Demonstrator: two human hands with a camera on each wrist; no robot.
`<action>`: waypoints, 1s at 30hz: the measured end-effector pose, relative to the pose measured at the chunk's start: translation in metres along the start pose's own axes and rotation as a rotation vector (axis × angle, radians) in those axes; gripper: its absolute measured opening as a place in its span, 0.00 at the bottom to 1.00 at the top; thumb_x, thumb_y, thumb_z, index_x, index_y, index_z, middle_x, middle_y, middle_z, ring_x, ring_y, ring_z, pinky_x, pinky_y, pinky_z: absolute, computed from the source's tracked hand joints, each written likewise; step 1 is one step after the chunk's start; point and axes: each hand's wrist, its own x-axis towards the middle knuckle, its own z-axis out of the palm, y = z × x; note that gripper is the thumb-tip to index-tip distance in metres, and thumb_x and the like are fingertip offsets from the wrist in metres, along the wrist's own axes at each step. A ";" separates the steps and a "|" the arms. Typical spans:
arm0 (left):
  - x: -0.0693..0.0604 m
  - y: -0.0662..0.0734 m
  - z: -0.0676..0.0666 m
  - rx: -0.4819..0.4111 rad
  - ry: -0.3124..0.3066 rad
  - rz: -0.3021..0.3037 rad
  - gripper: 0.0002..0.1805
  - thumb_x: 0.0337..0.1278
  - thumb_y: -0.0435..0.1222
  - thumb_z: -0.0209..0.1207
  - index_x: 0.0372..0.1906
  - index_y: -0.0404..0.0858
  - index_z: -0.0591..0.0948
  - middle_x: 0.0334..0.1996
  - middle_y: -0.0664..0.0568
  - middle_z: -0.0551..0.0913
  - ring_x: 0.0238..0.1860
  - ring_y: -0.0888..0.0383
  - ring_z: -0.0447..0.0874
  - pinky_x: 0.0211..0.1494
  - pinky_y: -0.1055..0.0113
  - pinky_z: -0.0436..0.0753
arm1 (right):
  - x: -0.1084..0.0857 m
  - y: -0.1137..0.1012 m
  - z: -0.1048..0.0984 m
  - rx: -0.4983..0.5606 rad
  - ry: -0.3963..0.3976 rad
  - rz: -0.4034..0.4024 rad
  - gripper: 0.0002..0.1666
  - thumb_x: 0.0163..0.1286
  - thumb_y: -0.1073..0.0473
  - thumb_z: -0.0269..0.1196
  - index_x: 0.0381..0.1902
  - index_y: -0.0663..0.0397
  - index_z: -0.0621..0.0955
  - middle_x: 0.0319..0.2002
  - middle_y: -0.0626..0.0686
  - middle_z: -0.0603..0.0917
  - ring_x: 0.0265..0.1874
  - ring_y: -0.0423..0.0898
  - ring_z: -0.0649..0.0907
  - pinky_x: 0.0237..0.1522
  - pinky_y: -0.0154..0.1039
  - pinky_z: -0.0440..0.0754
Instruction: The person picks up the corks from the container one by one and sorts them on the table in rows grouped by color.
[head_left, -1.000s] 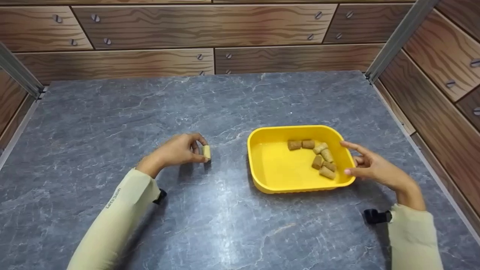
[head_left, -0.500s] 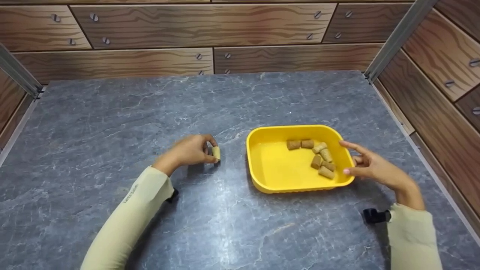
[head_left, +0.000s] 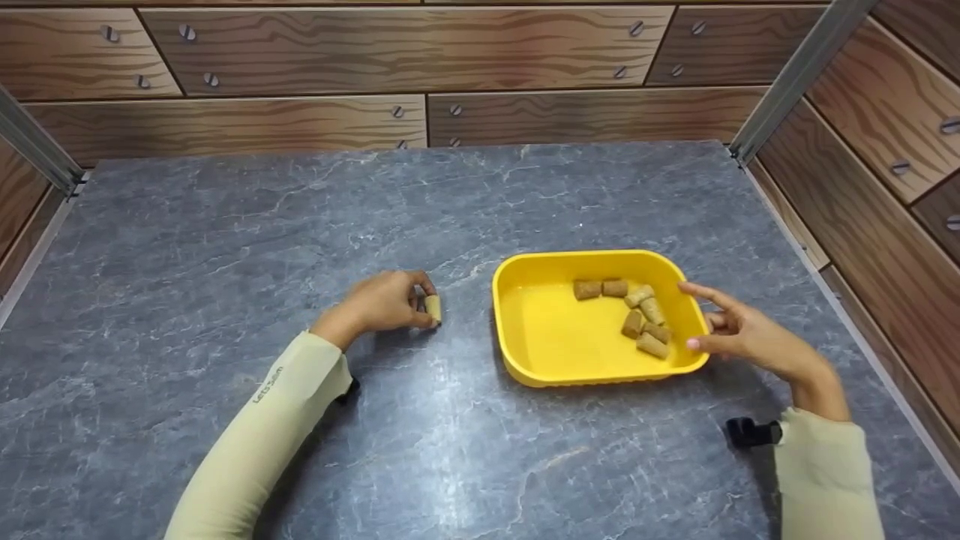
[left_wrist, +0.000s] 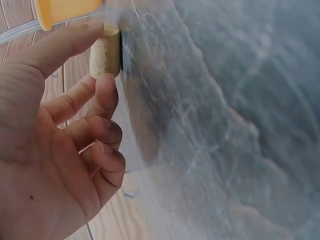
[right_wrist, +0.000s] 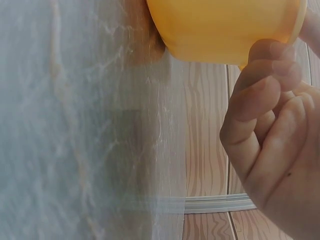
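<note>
My left hand (head_left: 386,301) pinches a pale cork (head_left: 433,308) by its two ends, between thumb and forefinger. The left wrist view shows this cork (left_wrist: 105,52) at or just over the table surface; whether it touches is unclear. The other fingers of that left hand (left_wrist: 65,130) curl loosely below it. To the right stands a yellow plastic tub (head_left: 555,330). My right hand (head_left: 757,337) grips the tub's right end, thumb and forefinger over the rim. In the right wrist view, curled fingers of the right hand (right_wrist: 272,120) lie by the yellow wall (right_wrist: 215,30).
Several light and brown corks (head_left: 634,324) lie in the right half of the tub. A grey marbled tabletop (head_left: 225,247) carries everything. Wood-patterned panels (head_left: 285,56) and metal corner posts (head_left: 795,82) enclose the back and sides.
My left hand has shifted a little to the right with the cork, then stayed almost still over the last half second. The right hand and the tub have hardly moved.
</note>
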 end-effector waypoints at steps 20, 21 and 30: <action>0.000 0.057 -0.049 0.071 0.034 0.061 0.30 0.51 0.53 0.67 0.59 0.47 0.76 0.36 0.54 0.83 0.34 0.56 0.80 0.37 0.61 0.78 | 0.001 0.001 -0.001 -0.003 -0.001 0.008 0.44 0.65 0.67 0.61 0.74 0.58 0.53 0.29 0.44 0.82 0.21 0.35 0.73 0.25 0.32 0.74; 0.000 0.062 -0.051 0.078 0.035 0.067 0.30 0.51 0.54 0.66 0.59 0.48 0.76 0.37 0.54 0.83 0.35 0.56 0.80 0.38 0.61 0.78 | 0.001 0.001 -0.001 0.000 0.001 0.007 0.44 0.66 0.67 0.61 0.74 0.58 0.53 0.28 0.43 0.81 0.21 0.35 0.73 0.25 0.32 0.73; 0.019 0.106 -0.054 0.103 0.038 0.165 0.30 0.51 0.54 0.66 0.59 0.48 0.76 0.40 0.55 0.83 0.40 0.58 0.80 0.44 0.60 0.80 | 0.001 0.002 -0.002 0.003 0.006 -0.009 0.43 0.65 0.68 0.61 0.74 0.58 0.54 0.26 0.42 0.79 0.20 0.34 0.72 0.24 0.33 0.73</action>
